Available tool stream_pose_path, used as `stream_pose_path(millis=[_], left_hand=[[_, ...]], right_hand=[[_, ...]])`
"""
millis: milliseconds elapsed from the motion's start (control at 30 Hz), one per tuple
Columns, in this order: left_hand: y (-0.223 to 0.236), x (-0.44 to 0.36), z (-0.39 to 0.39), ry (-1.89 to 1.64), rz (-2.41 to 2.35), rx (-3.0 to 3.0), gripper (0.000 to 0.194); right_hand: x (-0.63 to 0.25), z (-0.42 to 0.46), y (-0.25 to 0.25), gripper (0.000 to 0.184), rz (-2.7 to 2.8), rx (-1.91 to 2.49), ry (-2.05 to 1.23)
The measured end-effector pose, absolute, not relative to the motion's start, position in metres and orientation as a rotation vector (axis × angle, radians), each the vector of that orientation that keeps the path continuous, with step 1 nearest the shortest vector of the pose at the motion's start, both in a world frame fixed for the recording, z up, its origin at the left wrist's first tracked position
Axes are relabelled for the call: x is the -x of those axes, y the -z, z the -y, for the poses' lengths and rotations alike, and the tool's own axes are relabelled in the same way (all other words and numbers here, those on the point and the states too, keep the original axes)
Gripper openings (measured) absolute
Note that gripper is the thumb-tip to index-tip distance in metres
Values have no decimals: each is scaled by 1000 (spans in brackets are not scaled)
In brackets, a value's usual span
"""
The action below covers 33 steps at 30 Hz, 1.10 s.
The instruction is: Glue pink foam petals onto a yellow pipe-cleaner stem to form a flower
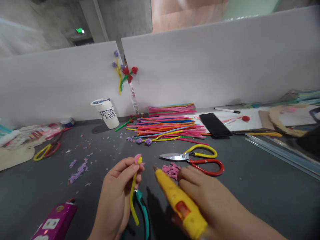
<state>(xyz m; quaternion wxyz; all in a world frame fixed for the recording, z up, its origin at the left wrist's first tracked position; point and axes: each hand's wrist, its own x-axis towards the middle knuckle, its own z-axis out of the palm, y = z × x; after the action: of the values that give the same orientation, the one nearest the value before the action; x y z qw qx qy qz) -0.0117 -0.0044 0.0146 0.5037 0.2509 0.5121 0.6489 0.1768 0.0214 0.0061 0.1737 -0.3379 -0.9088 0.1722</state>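
My left hand [117,193] pinches a yellow pipe-cleaner stem [133,196] with a small pink bud [137,159] at its top, held upright over the grey table [250,186]. My right hand [212,203] is wrapped round a yellow glue gun [180,203], its nozzle pointing up-left toward the bud, a short gap away. A small heap of pink cut pieces [171,170] lies just beyond the gun's tip. Teal-handled pliers [143,210] lie under my left hand.
Scissors [192,158] with yellow and red handles lie ahead. Behind them are a pile of coloured pipe cleaners [170,126], a black phone [215,124], a white cup [106,113] and a marker [226,110]. Purple scraps [78,170] lie left; a magenta box [56,223] sits at the near edge.
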Motion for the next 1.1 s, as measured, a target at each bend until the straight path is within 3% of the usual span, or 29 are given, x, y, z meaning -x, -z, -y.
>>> stream_pose_path(millis=[267, 367, 500, 700, 1100], left_hand=[[-12, 6, 7, -1347, -1113, -610, 7], [-10, 2, 8, -1257, -1069, -595, 6], [-11, -8, 12, -1178, -1061, -604, 8], [-12, -19, 16, -1177, -1094, -674, 13], [-9, -22, 15, -1183, -1135, -710, 12]], right_hand=[[-166, -18, 21, 30, 2794, 962, -595], [-173, -22, 9, 30, 2641, 941, -870], [-177, -26, -11, 7, 2052, 978, -1326], [-171, -25, -7, 32, 1386, 967, -1879], [-171, -23, -5, 34, 1292, 970, -1927]])
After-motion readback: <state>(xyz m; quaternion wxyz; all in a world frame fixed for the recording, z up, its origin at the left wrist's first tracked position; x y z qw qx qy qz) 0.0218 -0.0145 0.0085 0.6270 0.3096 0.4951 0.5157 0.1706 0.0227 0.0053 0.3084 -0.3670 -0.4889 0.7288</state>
